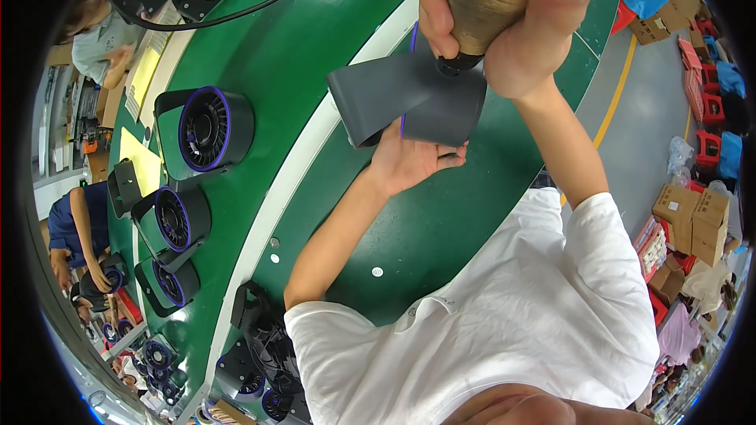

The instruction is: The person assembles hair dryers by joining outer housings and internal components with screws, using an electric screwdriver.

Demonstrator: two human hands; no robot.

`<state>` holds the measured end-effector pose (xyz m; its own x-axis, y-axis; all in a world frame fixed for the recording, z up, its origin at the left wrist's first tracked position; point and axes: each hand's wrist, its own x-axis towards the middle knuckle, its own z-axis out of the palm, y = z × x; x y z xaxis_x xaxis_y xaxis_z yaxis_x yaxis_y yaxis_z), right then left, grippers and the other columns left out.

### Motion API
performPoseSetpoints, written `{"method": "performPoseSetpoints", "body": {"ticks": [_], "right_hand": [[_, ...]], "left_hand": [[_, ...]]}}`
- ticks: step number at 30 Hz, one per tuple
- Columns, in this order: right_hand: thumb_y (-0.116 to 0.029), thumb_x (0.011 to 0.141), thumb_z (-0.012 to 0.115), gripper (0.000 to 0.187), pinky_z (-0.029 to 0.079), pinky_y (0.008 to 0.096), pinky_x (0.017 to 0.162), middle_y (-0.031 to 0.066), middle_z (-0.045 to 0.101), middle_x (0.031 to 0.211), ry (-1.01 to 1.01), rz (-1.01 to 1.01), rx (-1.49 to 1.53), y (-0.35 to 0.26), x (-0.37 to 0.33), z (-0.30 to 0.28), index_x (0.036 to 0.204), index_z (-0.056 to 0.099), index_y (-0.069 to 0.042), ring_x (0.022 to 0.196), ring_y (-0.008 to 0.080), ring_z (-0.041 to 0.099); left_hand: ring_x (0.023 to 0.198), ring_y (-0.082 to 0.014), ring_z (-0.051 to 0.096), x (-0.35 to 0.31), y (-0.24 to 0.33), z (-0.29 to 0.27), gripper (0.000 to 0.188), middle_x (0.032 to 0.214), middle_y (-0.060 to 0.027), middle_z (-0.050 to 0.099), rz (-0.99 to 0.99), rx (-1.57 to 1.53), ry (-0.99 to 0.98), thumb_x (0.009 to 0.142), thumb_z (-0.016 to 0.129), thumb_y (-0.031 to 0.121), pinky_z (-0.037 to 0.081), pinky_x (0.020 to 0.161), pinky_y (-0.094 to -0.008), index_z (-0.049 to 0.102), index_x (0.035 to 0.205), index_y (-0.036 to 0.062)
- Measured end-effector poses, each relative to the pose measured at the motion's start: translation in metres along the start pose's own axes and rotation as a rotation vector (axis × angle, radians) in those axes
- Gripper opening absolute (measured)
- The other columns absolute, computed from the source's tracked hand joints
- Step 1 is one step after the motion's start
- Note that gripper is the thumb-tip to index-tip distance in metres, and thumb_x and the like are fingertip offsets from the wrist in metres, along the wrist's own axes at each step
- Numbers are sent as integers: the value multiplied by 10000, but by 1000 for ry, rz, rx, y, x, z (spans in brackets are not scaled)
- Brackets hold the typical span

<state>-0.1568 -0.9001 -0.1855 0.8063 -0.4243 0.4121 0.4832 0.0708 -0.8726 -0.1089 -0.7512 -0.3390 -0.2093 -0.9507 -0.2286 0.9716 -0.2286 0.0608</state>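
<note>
My right hand (531, 39) is wrapped round a power screwdriver (488, 0) whose grip is bound in worn brown tape. The tool points down, and its dark tip meets the near part of a dark grey fan housing (445, 114). A broad, flat bracket (378, 94) of the same grey juts from the housing to the left. My left hand (405, 159) supports the housing from below, with its thumb hidden and some fingers showing past the lower edge. A thin purple rim shows on the housing; any screw under the tip is hidden.
Several grey fans with purple rings, one of them a large fan (209, 130), stand on the green table (291, 55) beyond a white strip (272, 181). A black cable (260, 12) arcs above. Co-workers sit at the far left. Cardboard boxes (693, 216) and red stools line the right-hand floor.
</note>
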Motion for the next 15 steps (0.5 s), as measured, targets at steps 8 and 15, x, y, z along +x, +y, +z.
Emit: {"method": "performPoseSetpoints", "body": {"ticks": [8, 15], "right_hand": [[-544, 891, 535, 638, 388, 236, 445, 69, 534, 649, 114, -178, 116, -6, 3, -4, 1160, 466, 31, 488, 123, 500], [-804, 799, 381, 952, 419, 276, 406, 90, 489, 570, 73, -205, 68, -3, -3, -26, 1310, 325, -3, 423, 150, 477]], "left_hand": [[925, -297, 585, 7, 3, 0, 659, 1094, -172, 599, -18, 37, 44, 958, 272, 556, 479, 867, -422, 508, 1213, -4], [988, -290, 569, 12, 1, -3, 642, 1137, -159, 585, 7, 27, 33, 950, 304, 550, 467, 895, -420, 489, 1247, 12]]}}
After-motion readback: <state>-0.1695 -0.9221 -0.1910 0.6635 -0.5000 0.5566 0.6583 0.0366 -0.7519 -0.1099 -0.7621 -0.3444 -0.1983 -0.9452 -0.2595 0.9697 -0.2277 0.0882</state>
